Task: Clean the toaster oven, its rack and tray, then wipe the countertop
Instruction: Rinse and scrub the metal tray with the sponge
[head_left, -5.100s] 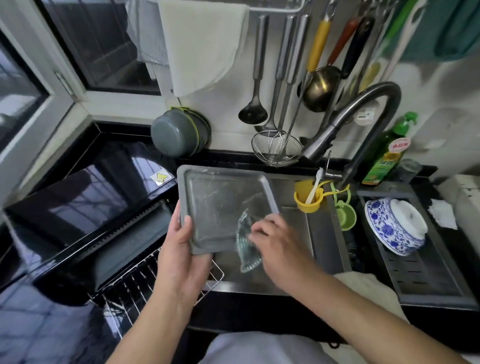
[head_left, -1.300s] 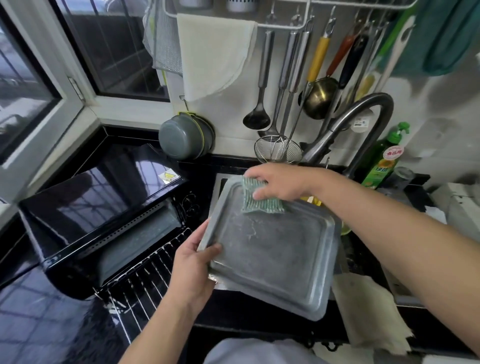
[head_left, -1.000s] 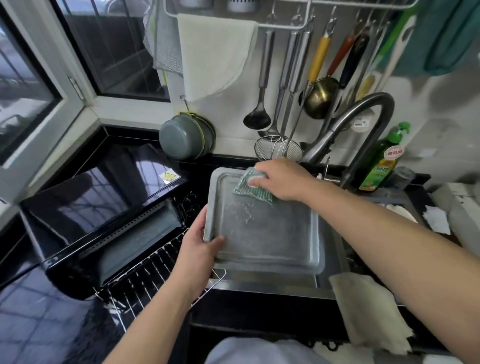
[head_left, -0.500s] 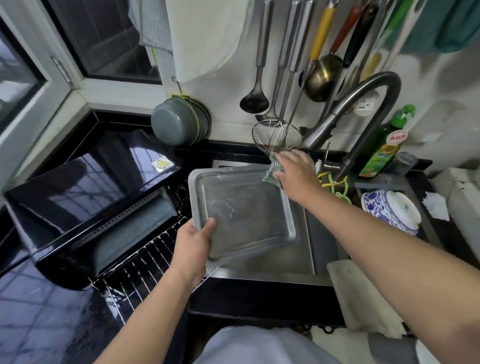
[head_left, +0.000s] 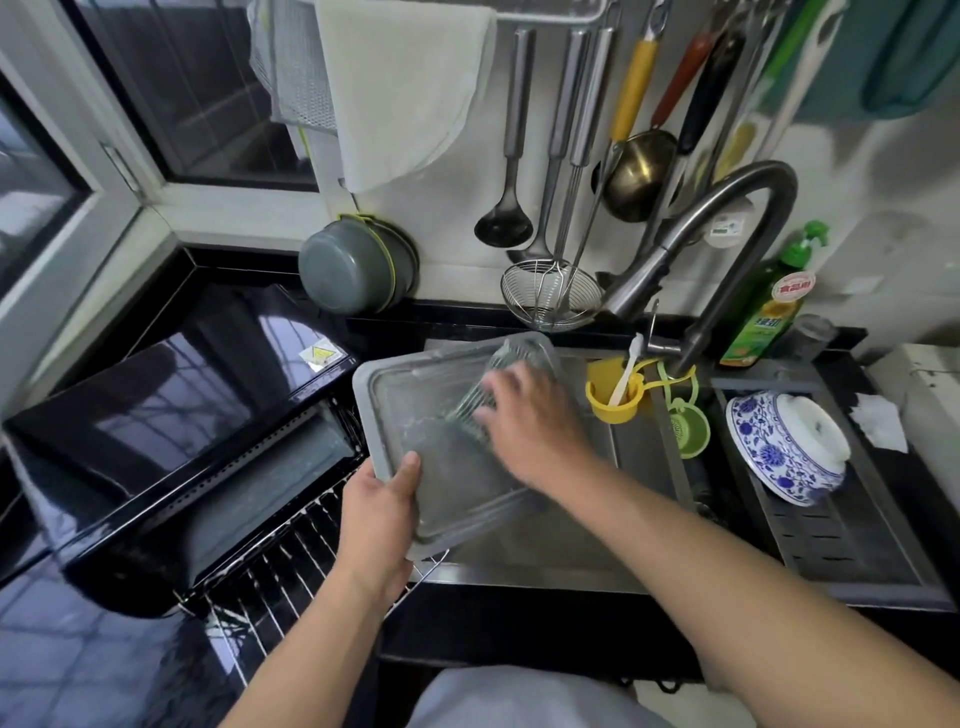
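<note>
Tray (head_left: 441, 447) sits tilted over the sink (head_left: 639, 467), its near-left corner pinched in my left hand (head_left: 382, 512), thumb on the rim and fingers curled beneath. My right hand (head_left: 524, 415) lies on the tray's inner face toward its 1 o'clock corner, pressing a greenish scrubbing cloth (head_left: 480, 400) against the metal; the motion blur keeps me from seeing how those fingers curl around it. At 8 o'clock from the tray lies the wire rack (head_left: 280, 571) on the open door of the black toaster oven (head_left: 171, 415). At 3 o'clock a yellow cup (head_left: 613, 400) hangs just under the faucet (head_left: 727, 249), and beyond it a blue-and-white bowl (head_left: 784, 447) rests in the drain tray (head_left: 857, 540). My right forearm crosses the sink's front edge from 5 o'clock; my left comes straight up from 6 o'clock.
</note>
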